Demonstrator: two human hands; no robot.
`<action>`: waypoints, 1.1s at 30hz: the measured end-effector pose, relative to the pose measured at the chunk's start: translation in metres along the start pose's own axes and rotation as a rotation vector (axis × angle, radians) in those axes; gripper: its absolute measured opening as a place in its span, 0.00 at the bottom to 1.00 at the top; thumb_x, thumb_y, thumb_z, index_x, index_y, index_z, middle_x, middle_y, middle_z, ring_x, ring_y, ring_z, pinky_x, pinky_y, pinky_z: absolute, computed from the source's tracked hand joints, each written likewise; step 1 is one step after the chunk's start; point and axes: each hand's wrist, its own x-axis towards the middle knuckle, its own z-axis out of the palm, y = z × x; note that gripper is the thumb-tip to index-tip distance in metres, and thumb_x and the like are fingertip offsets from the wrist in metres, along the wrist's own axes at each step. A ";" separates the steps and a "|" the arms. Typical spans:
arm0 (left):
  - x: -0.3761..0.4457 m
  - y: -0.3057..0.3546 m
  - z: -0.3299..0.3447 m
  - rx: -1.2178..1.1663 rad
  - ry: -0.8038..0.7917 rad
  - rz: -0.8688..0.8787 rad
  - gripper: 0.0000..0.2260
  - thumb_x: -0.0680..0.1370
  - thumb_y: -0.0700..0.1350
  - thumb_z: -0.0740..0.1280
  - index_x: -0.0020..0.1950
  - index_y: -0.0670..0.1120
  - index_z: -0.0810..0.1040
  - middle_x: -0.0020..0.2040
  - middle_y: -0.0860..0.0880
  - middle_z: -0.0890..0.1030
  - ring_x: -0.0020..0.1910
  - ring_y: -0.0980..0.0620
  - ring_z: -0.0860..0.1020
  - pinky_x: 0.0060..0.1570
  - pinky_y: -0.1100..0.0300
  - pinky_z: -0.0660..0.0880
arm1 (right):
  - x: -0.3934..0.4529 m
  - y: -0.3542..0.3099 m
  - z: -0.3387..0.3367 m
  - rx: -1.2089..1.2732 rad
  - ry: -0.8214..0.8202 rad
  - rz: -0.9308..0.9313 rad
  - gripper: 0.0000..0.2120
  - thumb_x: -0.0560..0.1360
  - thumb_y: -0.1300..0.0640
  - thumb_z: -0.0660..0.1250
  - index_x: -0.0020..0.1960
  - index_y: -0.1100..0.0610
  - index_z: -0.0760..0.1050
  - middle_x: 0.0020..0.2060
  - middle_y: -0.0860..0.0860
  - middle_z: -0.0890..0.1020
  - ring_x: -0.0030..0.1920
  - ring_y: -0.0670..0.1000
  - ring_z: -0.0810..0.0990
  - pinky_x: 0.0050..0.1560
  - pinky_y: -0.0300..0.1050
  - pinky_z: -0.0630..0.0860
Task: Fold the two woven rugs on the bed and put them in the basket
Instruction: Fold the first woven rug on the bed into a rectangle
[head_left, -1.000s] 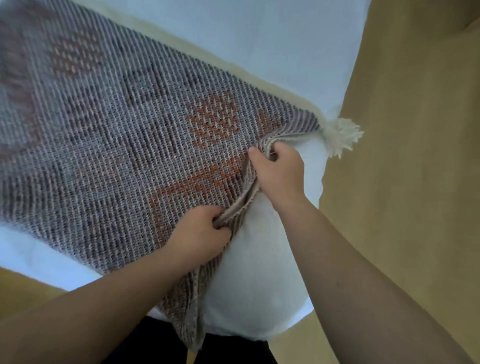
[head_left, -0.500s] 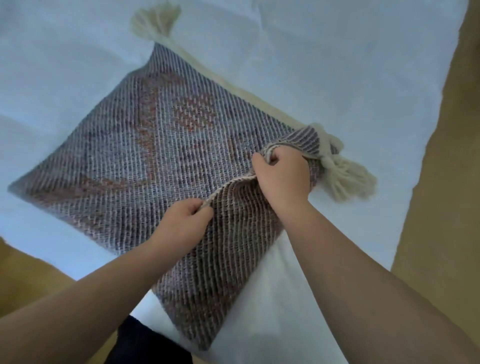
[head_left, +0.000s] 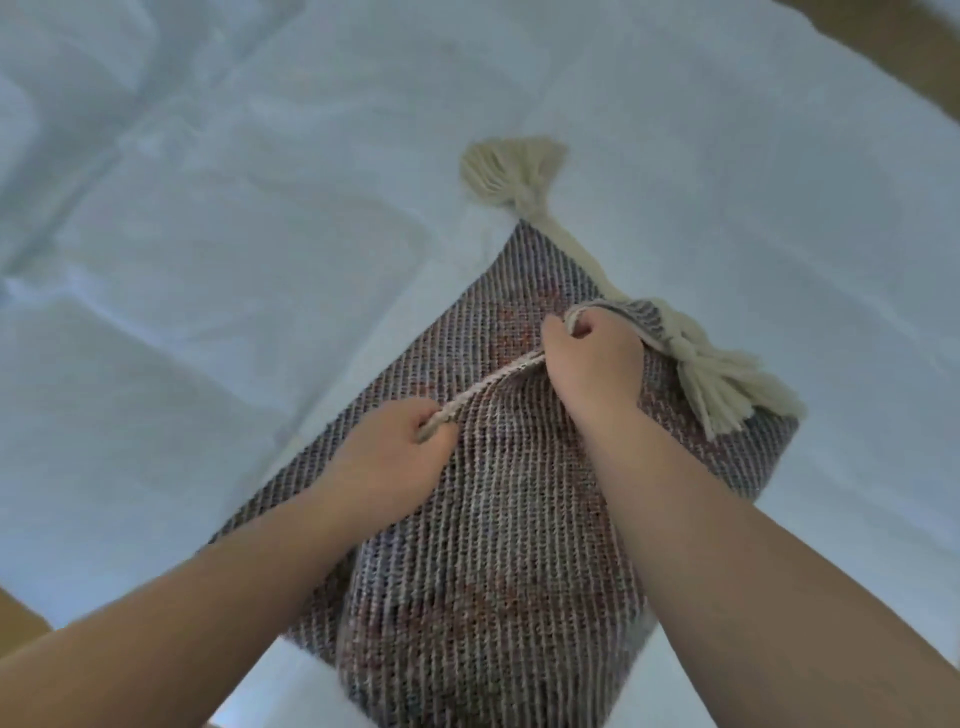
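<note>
Woven grey-and-rust tasselled rug (head_left: 498, 519) mid-fold on white bed (head_left: 208, 260).
Left hand (head_left: 395, 457) and right hand (head_left: 592, 364) pinch its edge; next, lay it toward 12 o'clock.

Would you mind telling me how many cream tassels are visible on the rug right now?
2: one tassel lies flat on the white sheet at the rug's far corner; the other tassel hangs beside the right hand. Further tassels may be hidden under the fold.

Both bare forearms reached forward. The left hand (head_left: 387, 462) and the right hand (head_left: 595, 364) each gripped the grey-and-rust woven rug's (head_left: 493, 571) edge with curled fingers.
</note>
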 end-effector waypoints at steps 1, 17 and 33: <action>0.008 -0.003 -0.013 0.013 0.025 0.000 0.15 0.81 0.51 0.63 0.40 0.43 0.72 0.29 0.48 0.69 0.29 0.49 0.68 0.33 0.56 0.64 | 0.005 -0.010 0.007 0.000 0.001 -0.009 0.21 0.77 0.50 0.64 0.33 0.53 0.56 0.28 0.48 0.61 0.29 0.50 0.60 0.31 0.49 0.56; -0.005 -0.097 -0.071 0.193 -0.279 -0.200 0.29 0.76 0.70 0.60 0.35 0.44 0.73 0.29 0.48 0.73 0.28 0.50 0.72 0.36 0.55 0.70 | 0.034 -0.039 0.074 -0.175 -0.018 -0.044 0.15 0.79 0.48 0.62 0.38 0.56 0.68 0.32 0.48 0.69 0.34 0.50 0.67 0.33 0.49 0.60; -0.026 -0.129 -0.077 0.346 -0.258 -0.204 0.26 0.76 0.69 0.61 0.37 0.47 0.76 0.33 0.50 0.78 0.31 0.49 0.76 0.35 0.53 0.73 | -0.082 -0.007 0.127 -0.560 -0.372 -0.772 0.31 0.76 0.32 0.56 0.69 0.52 0.74 0.73 0.55 0.70 0.77 0.59 0.61 0.74 0.67 0.51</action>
